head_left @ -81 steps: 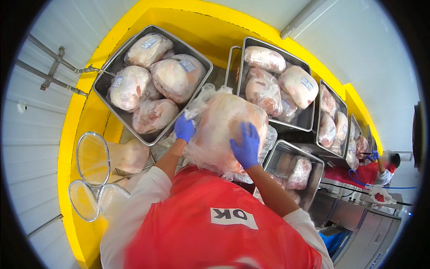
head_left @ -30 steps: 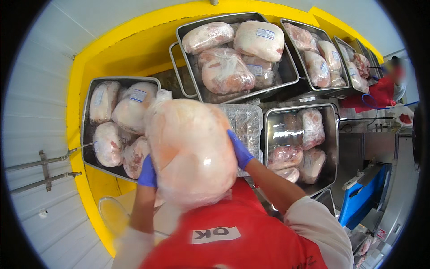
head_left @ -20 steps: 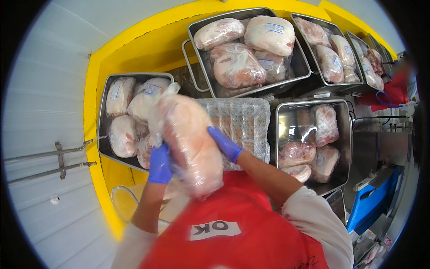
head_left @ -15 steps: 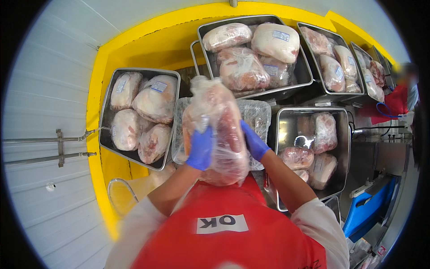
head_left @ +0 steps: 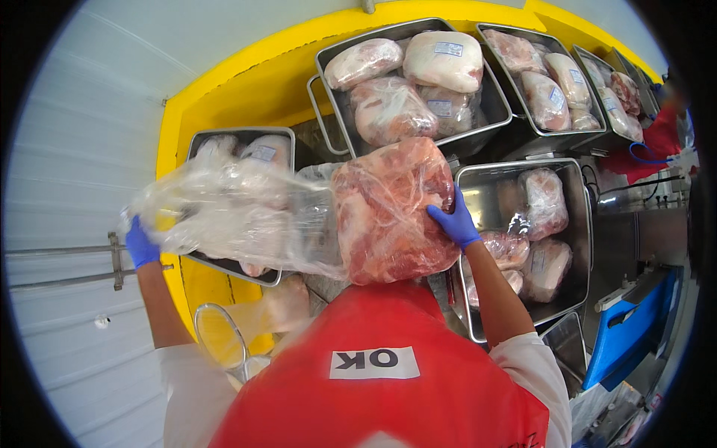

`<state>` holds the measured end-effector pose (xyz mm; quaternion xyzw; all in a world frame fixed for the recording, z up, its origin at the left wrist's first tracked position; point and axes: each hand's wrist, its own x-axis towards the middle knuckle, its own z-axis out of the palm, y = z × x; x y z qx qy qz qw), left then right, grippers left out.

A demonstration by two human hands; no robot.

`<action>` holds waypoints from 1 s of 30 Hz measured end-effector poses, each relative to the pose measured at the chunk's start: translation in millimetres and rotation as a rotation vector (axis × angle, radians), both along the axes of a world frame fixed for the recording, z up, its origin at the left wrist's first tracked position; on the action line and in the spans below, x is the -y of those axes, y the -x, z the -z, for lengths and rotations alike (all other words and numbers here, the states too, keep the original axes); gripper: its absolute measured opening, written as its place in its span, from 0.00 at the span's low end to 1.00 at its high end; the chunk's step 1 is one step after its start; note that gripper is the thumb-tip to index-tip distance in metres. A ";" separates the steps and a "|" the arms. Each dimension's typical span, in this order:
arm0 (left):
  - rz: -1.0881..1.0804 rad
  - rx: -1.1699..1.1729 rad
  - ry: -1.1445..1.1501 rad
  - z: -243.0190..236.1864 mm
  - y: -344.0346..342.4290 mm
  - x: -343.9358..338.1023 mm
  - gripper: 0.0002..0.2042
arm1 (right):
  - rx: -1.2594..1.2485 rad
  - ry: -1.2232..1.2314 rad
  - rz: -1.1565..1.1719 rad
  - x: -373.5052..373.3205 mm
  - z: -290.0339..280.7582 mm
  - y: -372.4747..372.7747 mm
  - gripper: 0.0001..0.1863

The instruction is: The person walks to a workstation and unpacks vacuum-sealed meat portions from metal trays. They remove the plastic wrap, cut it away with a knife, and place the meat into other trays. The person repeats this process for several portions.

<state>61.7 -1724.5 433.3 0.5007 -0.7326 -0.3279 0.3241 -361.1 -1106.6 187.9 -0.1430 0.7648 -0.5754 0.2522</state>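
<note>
A large block of raw meat (head_left: 392,216) hangs before my red apron. My right hand (head_left: 455,222), in a blue glove, holds its right edge with the thumb on top. Clear plastic wrap (head_left: 224,216) stretches leftward from the block in a long loose sheet. At its far left end my left hand (head_left: 142,243), gloved in blue too, is closed on the plastic, its fingertips partly hidden. Whether the wrap still encloses all of the meat, I cannot tell. Behind the sheet, a metal tub of wrapped meat (head_left: 280,138) is partly covered.
A steel tub (head_left: 586,224) with several wrapped pieces stands at my right. More tubs (head_left: 321,67) of labelled meat line the yellow-edged back. A metal hoop (head_left: 240,340) is at lower left, a blue board (head_left: 631,328) at right. Another person (head_left: 646,153) works at far right.
My left hand has swung far left, drawing the plastic out into a long sheet. The meat has turned and shifted slightly right, with my right hand still on it.
</note>
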 end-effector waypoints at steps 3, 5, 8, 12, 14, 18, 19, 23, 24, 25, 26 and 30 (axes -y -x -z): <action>-0.257 -0.282 -0.103 12.7 -81.7 20.4 0.17 | -0.455 -0.239 -0.022 13.7 -4.3 -10.2 0.46; -0.240 -0.161 -0.005 34.7 -102.9 12.2 0.16 | -0.880 -0.277 -0.146 26.3 -34.3 -23.1 0.43; -0.139 -0.028 0.044 50.5 -50.9 -33.2 0.14 | -0.914 -0.359 -0.352 45.0 -51.0 -53.4 0.38; -0.023 0.212 0.185 71.4 -25.0 -79.4 0.14 | -0.820 -0.436 -0.484 61.4 -62.0 -62.2 0.32; 0.080 0.121 0.165 92.2 -7.4 -103.1 0.17 | -0.755 -0.463 -0.509 65.7 -66.2 -56.9 0.30; 0.232 0.059 0.063 128.1 38.7 -150.3 0.20 | -0.750 -0.427 -0.457 68.9 -62.4 -48.5 0.27; 0.231 0.042 -0.112 139.1 48.5 -161.3 0.19 | -0.777 -0.405 -0.429 68.8 -61.1 -48.3 0.27; 0.516 -0.002 0.008 200.8 95.8 -206.6 0.17 | -0.492 -0.605 -0.264 67.7 -47.0 -59.7 0.19; 0.590 0.004 -0.032 200.2 110.2 -221.9 0.18 | -0.411 -0.692 -0.280 71.3 -44.9 -55.2 0.17; 0.666 0.006 -0.068 197.5 122.5 -237.7 0.19 | -0.330 -0.777 -0.292 73.1 -46.8 -49.6 0.14; 0.688 0.013 -0.127 198.1 132.0 -248.6 0.20 | -0.228 -0.687 -0.363 76.1 -54.2 -44.7 0.13; 0.792 -0.070 -0.148 192.4 169.1 -280.6 0.27 | -0.039 -0.475 -0.602 84.9 -109.7 -33.0 0.09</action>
